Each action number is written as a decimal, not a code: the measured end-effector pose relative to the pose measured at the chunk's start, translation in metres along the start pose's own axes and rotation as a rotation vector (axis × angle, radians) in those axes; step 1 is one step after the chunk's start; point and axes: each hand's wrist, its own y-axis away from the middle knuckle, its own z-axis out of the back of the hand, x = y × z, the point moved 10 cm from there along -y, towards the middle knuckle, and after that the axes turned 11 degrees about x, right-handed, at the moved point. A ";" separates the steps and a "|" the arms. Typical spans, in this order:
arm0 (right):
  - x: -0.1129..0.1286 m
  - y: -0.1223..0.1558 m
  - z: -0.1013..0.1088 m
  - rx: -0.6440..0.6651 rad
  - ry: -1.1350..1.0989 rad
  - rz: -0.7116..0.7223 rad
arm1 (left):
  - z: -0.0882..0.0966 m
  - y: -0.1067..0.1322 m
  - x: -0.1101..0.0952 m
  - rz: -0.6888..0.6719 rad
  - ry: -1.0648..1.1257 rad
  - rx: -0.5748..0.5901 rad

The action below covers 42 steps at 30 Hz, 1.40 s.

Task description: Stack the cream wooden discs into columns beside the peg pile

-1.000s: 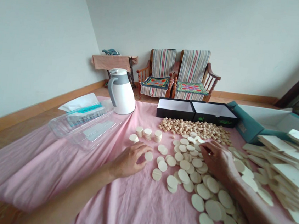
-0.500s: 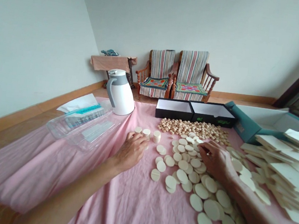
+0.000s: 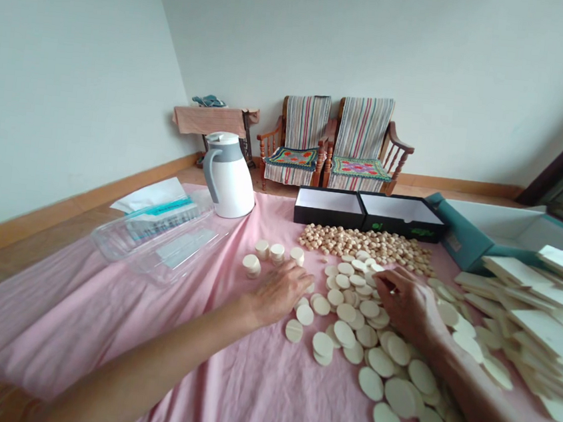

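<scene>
My left hand lies with its fingers reaching over the loose pale wooden discs at their left edge, and nothing shows in it. Just left of it stand several short stacks of discs on the pink cloth. My right hand is bent down among the discs, with thumb and fingers close together. Its fingertips hide whatever lies beneath them. Beyond the discs lies a heap of small round wooden pieces.
Pale wooden boards with cut-out edges are piled at the right beside a teal box. Two open black box parts stand at the back. A clear plastic case and a white vacuum jug stand at the left.
My left hand has moved right, away from the stacks and onto the edge of the loose discs. A short stack now stands at the front of the group. My right hand has barely moved.
</scene>
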 end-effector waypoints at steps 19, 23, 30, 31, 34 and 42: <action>0.001 -0.001 0.000 0.010 0.014 -0.005 | 0.035 0.032 0.042 0.247 -0.063 -0.092; 0.003 -0.001 0.000 0.019 0.012 0.001 | 0.029 0.029 0.039 0.250 -0.080 -0.047; 0.003 -0.001 0.000 0.011 0.001 0.013 | 0.024 0.029 0.044 0.262 -0.091 -0.021; 0.003 -0.001 0.000 0.009 0.002 0.012 | 0.023 0.028 0.044 0.261 -0.088 -0.021; 0.002 -0.001 0.000 0.007 0.009 0.004 | 0.022 0.027 0.046 0.249 -0.066 -0.024; 0.001 -0.001 -0.001 0.015 0.010 0.010 | 0.021 0.029 0.051 0.196 0.010 -0.005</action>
